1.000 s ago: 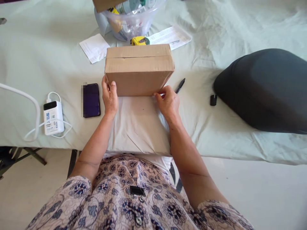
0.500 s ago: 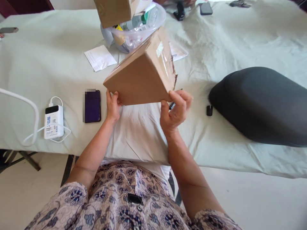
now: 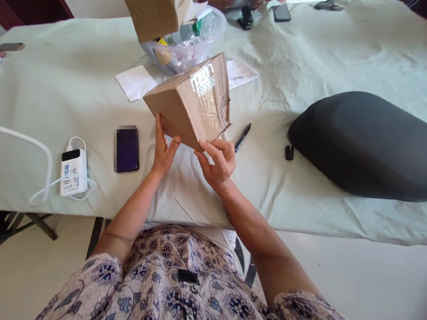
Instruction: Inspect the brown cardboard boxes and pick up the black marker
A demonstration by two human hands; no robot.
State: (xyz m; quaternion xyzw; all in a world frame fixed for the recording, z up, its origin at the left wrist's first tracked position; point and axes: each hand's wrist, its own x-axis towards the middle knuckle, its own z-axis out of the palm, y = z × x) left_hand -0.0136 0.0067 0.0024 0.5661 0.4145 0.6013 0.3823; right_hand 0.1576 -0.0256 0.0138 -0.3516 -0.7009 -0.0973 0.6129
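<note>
A brown cardboard box (image 3: 174, 106) is held tilted over the cloth-covered table. Clear tape and a torn, ragged edge show on its right-hand side. My left hand (image 3: 164, 153) supports the box at its lower left, with the thumb spread away from the fingers and part of the grip hidden. At the bottom corner, my right hand (image 3: 219, 163) pinches the cardboard between thumb and fingers. A black pen (image 3: 243, 137) lies on the cloth just right of my right hand.
Left of the box lie a dark phone (image 3: 126, 149) and a white power bank (image 3: 74, 172) with a cable. A clear tub (image 3: 213, 33) of plastic bottles, another carton (image 3: 155, 20) and papers (image 3: 136, 82) are behind. A black rounded object (image 3: 360, 146) sits right, beside a small black piece (image 3: 289, 153).
The box has turned so its taped side faces me more. My right hand has moved left with the corner, uncovering the pen. My left thumb has swung out to the right.
</note>
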